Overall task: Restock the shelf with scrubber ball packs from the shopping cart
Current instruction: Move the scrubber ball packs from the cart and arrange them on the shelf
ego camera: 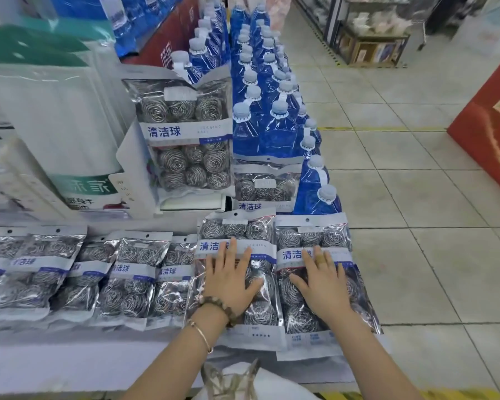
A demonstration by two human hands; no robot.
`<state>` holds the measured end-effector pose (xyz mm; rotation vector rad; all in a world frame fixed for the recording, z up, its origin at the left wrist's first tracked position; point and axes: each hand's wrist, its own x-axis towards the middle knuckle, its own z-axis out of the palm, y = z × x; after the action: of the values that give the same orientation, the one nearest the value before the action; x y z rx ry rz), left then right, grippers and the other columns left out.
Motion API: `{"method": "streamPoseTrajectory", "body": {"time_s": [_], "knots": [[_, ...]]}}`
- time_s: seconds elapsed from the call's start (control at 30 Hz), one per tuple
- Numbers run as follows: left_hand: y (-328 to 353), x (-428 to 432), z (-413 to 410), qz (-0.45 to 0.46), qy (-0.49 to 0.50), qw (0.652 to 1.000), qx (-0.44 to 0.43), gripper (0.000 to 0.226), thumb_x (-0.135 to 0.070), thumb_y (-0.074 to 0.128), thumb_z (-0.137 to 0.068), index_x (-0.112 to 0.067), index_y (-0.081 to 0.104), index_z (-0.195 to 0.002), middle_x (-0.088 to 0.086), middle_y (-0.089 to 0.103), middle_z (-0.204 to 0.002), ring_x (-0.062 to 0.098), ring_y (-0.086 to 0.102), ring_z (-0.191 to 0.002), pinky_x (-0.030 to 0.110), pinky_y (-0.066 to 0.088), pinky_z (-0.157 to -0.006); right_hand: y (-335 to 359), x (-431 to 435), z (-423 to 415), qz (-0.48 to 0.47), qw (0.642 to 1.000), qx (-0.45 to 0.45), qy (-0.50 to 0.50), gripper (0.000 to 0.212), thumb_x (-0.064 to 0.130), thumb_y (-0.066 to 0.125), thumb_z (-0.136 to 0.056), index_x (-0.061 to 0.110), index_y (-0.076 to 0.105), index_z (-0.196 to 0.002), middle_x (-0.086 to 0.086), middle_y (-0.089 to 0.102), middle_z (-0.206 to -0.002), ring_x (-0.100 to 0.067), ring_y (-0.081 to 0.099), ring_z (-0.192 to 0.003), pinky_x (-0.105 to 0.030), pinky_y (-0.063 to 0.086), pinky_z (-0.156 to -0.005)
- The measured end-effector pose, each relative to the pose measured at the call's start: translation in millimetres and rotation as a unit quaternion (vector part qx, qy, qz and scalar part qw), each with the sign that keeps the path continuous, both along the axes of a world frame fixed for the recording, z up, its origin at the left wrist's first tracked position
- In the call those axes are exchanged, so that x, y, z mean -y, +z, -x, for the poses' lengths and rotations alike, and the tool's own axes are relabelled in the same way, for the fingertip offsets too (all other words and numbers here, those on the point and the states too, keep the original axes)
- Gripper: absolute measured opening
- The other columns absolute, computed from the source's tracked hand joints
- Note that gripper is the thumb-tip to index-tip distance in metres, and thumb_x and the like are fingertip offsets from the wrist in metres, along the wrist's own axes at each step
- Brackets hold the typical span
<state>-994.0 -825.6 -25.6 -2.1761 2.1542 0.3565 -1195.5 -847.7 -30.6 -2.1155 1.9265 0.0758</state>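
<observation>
Two clear packs of steel scrubber balls lie side by side at the right end of the low white shelf (78, 368). My left hand (231, 280) presses flat, fingers straight, on the left pack (237, 229). On the right pack (312, 236), my right hand (322, 282) rests flat in the same way. Several more scrubber packs (130, 272) lie in a row along the shelf to the left. One pack stands upright (185, 134) behind, and another (264, 186) lies beyond the two I touch. The shopping cart is not visible.
Blue liquid refill pouches (272, 90) fill the shelf behind the packs. White and green packaged goods (58, 125) stand at the left. A tiled aisle floor (416, 183) opens to the right, with a red display stand (491, 122) at its far side. A white plastic bag (243, 379) hangs below my arms.
</observation>
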Motion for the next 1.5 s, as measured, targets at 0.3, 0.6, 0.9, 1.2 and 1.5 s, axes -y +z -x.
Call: {"method": "streamPoseTrajectory", "body": {"time_s": [0.3,0.6,0.9,1.2,1.5], "knots": [[-7,8,17,-0.019,0.008,1.0,0.007,0.073,-0.067,0.011,-0.087,-0.028,-0.012,-0.145,0.009,-0.024,-0.15,0.031,-0.017,-0.14,0.055,-0.007,-0.111,-14,23,3,-0.004,0.999,-0.037,0.03,0.077,0.069,0.0,-0.085,0.028,-0.002,-0.15,-0.003,-0.014,-0.157,-0.024,-0.012,-0.145,-0.047,-0.006,-0.115],[-14,12,22,-0.013,0.008,1.0,0.02,0.075,-0.066,0.012,-0.087,-0.025,-0.012,-0.145,0.01,-0.031,-0.143,0.033,-0.019,-0.139,0.058,-0.008,-0.11,-26,24,-2,0.011,0.999,-0.039,0.029,0.104,0.071,-0.037,-0.059,0.027,-0.008,-0.149,-0.005,-0.014,-0.157,-0.025,-0.014,-0.144,-0.048,-0.009,-0.113],[-20,13,24,-0.002,0.015,0.999,0.031,0.074,-0.065,0.014,-0.087,-0.026,-0.01,-0.146,0.01,-0.022,-0.151,0.032,-0.018,-0.14,0.056,-0.011,-0.108,-26,26,-2,0.005,0.999,-0.039,0.037,0.086,0.068,-0.015,-0.074,0.027,-0.008,-0.149,-0.005,-0.016,-0.157,-0.026,-0.015,-0.144,-0.048,-0.01,-0.113],[-7,10,15,-0.019,0.039,0.998,-0.048,0.065,-0.059,0.029,-0.09,-0.029,0.012,-0.146,0.002,-0.009,-0.155,0.021,-0.006,-0.142,0.044,-0.007,-0.112,-9,27,6,-0.038,0.998,-0.016,0.052,0.069,0.061,0.022,-0.094,0.025,0.006,-0.151,-0.007,-0.009,-0.158,-0.027,-0.006,-0.145,-0.05,0.0,-0.115],[37,-46,2,0.111,0.255,0.91,-0.309,0.022,-0.022,0.048,-0.093,-0.026,0.063,-0.109,-0.013,0.059,-0.095,0.006,0.042,-0.05,0.018,0.036,-0.045,36,10,-16,0.059,0.989,0.112,0.077,0.034,0.031,0.044,-0.096,0.014,0.058,-0.122,-0.008,0.063,-0.113,-0.026,0.059,-0.099,-0.034,0.048,-0.074]]}}
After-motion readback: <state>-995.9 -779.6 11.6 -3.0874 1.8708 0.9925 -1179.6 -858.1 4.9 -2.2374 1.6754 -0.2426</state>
